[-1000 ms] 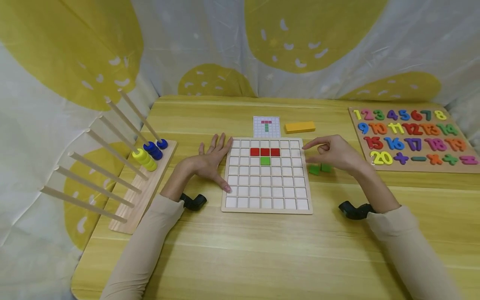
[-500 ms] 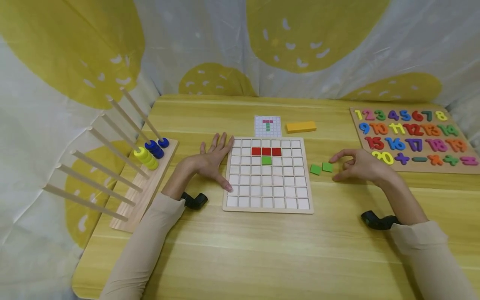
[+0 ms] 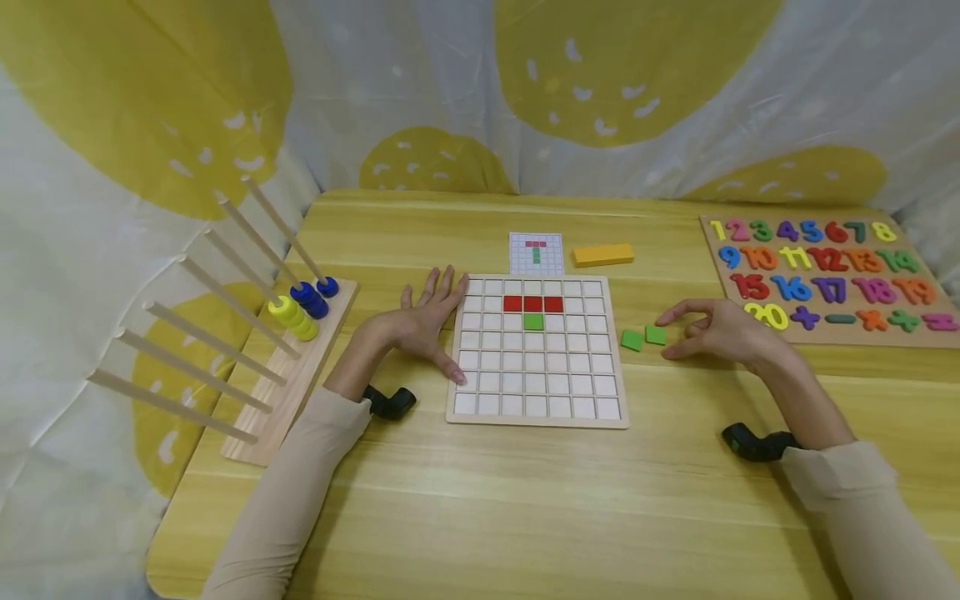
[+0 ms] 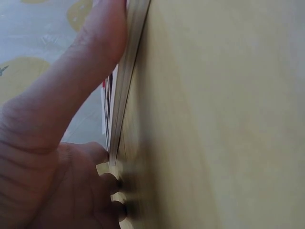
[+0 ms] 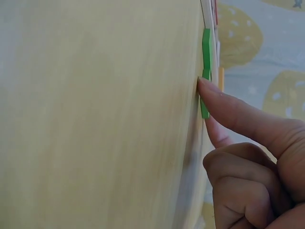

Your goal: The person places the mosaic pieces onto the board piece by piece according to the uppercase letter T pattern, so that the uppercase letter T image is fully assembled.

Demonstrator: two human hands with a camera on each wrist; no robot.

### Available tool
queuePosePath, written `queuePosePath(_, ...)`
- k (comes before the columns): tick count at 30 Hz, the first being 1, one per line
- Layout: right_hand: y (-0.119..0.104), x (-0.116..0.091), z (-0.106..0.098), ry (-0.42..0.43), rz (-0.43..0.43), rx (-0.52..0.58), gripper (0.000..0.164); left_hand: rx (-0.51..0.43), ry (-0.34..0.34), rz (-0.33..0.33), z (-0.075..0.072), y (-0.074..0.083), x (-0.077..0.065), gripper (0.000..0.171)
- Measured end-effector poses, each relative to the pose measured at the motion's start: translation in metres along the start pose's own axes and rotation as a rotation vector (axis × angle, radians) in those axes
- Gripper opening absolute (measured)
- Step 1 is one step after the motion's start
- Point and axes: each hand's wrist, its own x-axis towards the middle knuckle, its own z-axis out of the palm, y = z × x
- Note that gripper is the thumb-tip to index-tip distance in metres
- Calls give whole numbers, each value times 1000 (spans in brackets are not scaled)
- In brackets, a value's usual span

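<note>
A wooden grid board (image 3: 536,422) lies flat, with a row of red tiles (image 3: 533,303) and one green tile (image 3: 533,322) under the middle one. My left hand (image 3: 423,327) lies spread at the board's left edge, thumb on its frame, as the left wrist view also shows. Two loose green tiles, a nearer one (image 3: 632,339) and a farther one (image 3: 655,334), lie right of the board. Thumb and index of my right hand (image 3: 723,332) stand apart at the farther tile's right side. In the right wrist view the thumb (image 5: 233,107) overlaps the green tiles (image 5: 206,47); the other fingers are bent.
Behind the board lie a pattern card (image 3: 536,253) with a T figure and a yellow-orange block (image 3: 603,255). A peg stand (image 3: 255,417) with yellow and blue rings is at left. A number puzzle board (image 3: 840,279) lies at the back right.
My right hand has moved right, from the board's right edge to beside the loose green tiles, which now show fully. My left hand has stayed at the board.
</note>
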Motion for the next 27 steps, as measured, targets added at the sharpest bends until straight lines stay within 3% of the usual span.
queuePosePath(27,0,7,4,37,-3,-7,53,-20,8,9,1,-1,-1,156)
